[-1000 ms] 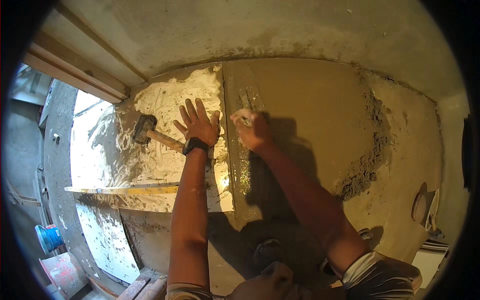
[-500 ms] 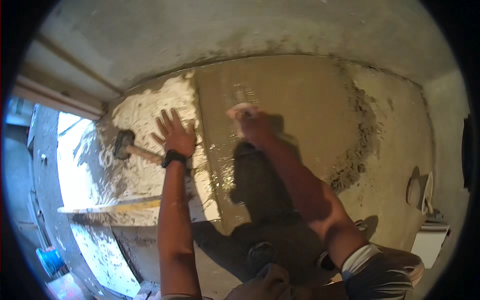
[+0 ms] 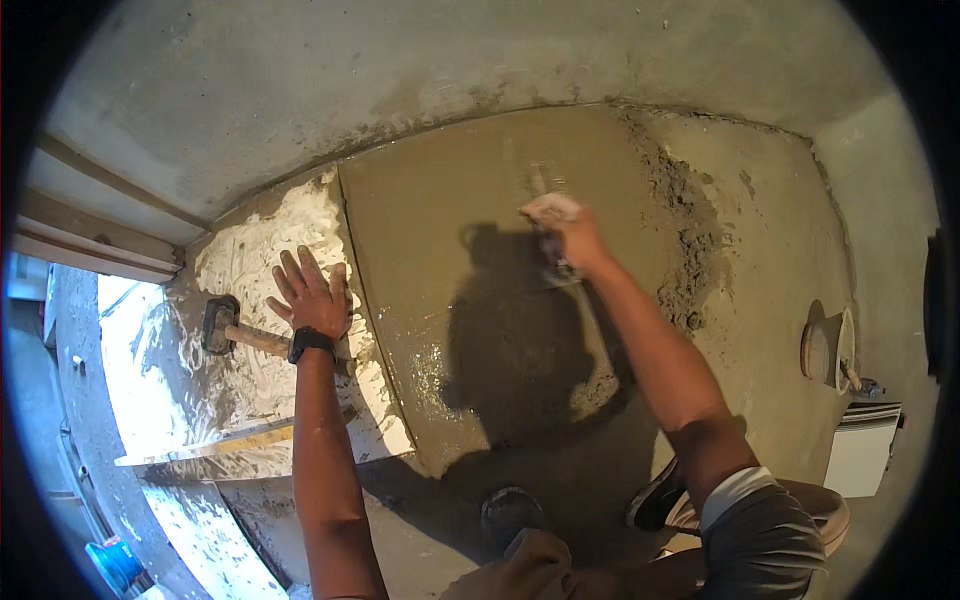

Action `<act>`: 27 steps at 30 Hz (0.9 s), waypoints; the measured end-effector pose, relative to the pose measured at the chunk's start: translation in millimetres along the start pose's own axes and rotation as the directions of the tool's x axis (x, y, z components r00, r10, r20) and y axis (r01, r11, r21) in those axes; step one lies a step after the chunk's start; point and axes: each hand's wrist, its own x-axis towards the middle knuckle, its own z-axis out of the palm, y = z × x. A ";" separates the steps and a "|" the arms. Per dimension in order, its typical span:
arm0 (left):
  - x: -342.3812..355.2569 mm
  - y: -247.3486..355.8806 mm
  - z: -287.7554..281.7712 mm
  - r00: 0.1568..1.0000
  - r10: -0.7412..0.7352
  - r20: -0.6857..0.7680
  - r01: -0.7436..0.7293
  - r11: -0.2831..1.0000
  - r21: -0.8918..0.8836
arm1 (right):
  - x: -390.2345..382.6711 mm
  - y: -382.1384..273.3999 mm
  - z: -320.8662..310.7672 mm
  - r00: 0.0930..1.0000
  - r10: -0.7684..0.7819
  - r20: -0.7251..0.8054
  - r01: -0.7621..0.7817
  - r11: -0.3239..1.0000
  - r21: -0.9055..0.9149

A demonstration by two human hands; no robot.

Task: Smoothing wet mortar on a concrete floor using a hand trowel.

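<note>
My left hand [image 3: 313,300] lies flat with spread fingers on a tile [image 3: 240,255] smeared with pale, wet cement. Just beside its wrist rests a mallet [image 3: 221,325] with a black head and a wooden handle, part of which passes under my forearm. My right hand [image 3: 575,238] is closed around a trowel [image 3: 563,270], over the wet mortar bed [image 3: 440,200] to the right of the tile edge. Motion blurs the trowel, and my fingers hide most of its handle. The shadow of my head and body covers the middle of the mortar.
Rough crumbled mortar [image 3: 690,230] borders the smooth bed on the right. A long straight bar [image 3: 225,443] lies across the tiles at the left. A white bucket [image 3: 845,350] lies at the right, near a stack of white tiles [image 3: 862,455]. Bare plastered walls [image 3: 450,50] enclose the far side.
My right hand has swept the trowel to the right across the mortar. My left hand stays on the tile. The whole view has shifted slightly.
</note>
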 end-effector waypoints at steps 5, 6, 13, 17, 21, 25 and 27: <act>3.3 -6.3 5.4 1.000 -0.014 0.009 0.014 1.000 0.009 | -28.6 5.0 -75.3 0.957 0.229 -0.177 -0.218 0.973 0.079; 4.2 -2.6 7.7 1.000 -0.002 0.001 0.002 1.000 -0.001 | -36.7 5.7 -88.0 0.943 0.237 -0.234 -0.231 0.972 0.054; 5.2 -9.1 5.9 1.000 0.009 -0.026 -0.009 1.000 0.007 | -127.5 -10.5 -39.1 0.973 0.201 -0.111 -0.183 0.971 0.155; 4.6 -12.3 4.1 1.000 -0.004 -0.013 0.004 1.000 0.012 | -186.9 -17.1 66.2 0.993 0.122 0.007 -0.122 0.986 0.113; 5.5 8.8 8.3 1.000 0.015 -0.008 -0.015 1.000 0.005 | -218.4 -30.6 140.3 0.997 0.076 -0.001 -0.076 0.996 0.051; 9.3 -16.8 13.6 0.999 -0.007 -0.046 0.010 0.998 0.068 | -228.2 -23.6 179.1 0.999 0.006 -0.052 -0.002 0.997 0.080; 10.0 -20.0 17.3 0.999 -0.007 -0.047 0.008 0.999 0.041 | -231.3 -18.0 174.0 0.999 -0.019 -0.027 0.017 0.996 -0.084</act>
